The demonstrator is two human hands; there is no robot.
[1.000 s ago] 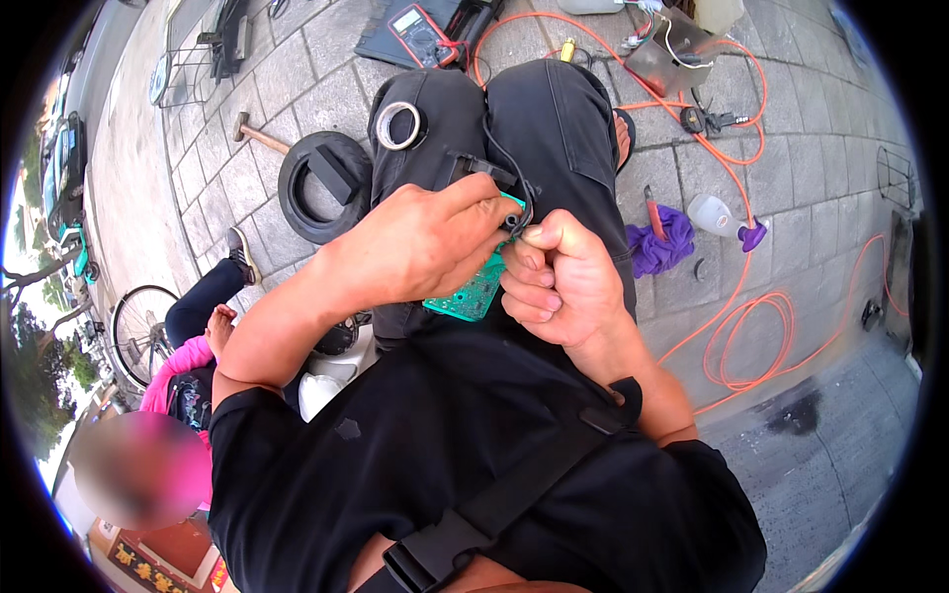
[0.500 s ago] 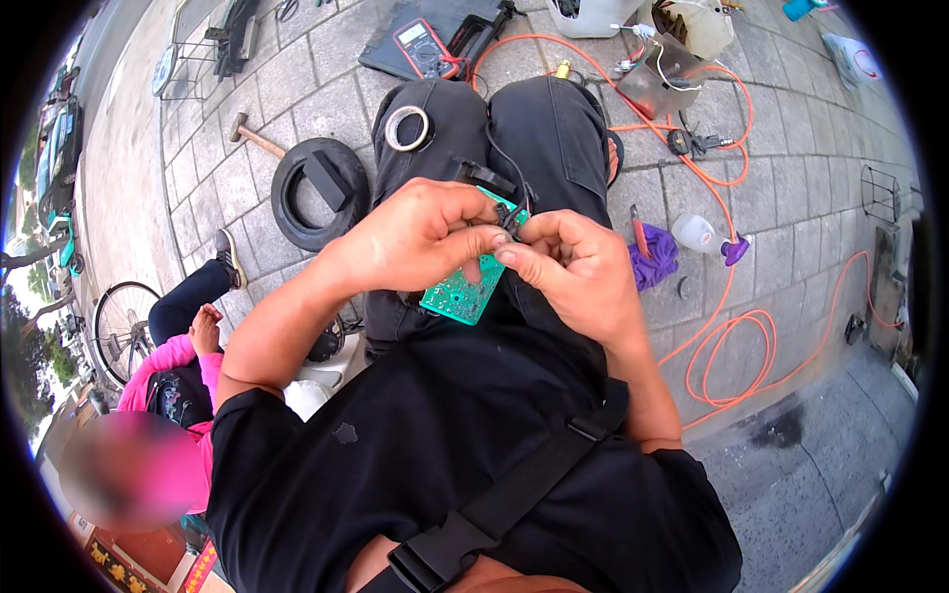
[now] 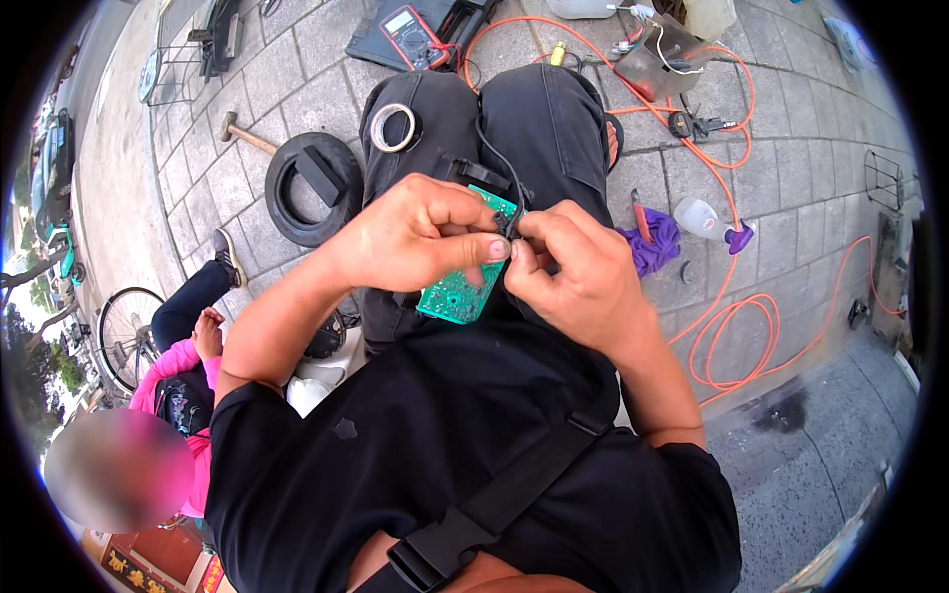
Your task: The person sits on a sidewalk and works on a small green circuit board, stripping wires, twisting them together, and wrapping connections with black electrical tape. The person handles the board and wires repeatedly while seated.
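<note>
1. Board (image 3: 457,298), green, is over the person's lap, under and between the two hands; whether it rests on the thighs (image 3: 549,128) or is held up, I cannot tell. Its long axis slants from near left to far right.
2. Cable (image 3: 502,163), black, comes from the far side between the knees and bends toward the near side, crossing the board's far right part. Its near end is among the fingertips, above the board.
3. Right hand (image 3: 578,272) is just right of the board, thumb and forefinger pinched narrowly on the cable; the board lies to the left of that grip.
4. Left hand (image 3: 420,237) reaches across the board from the left, covering its middle. Its thumb tip is beside the right fingertips; whether it grips cable, board or both is hidden. Both hands are about equally near the cable's end.
5. Tape (image 3: 376,130) sits on the left knee. Farther left, a block (image 3: 320,176) lies on a tyre (image 3: 278,193), with a hammer (image 3: 252,138) beyond.
6. Meter (image 3: 413,38) lies on a case (image 3: 366,38), far ahead.
7. Cloth (image 3: 654,249), purple, and a bottle (image 3: 698,217) lie right of the knees, beside an orange hose (image 3: 733,198).
</note>
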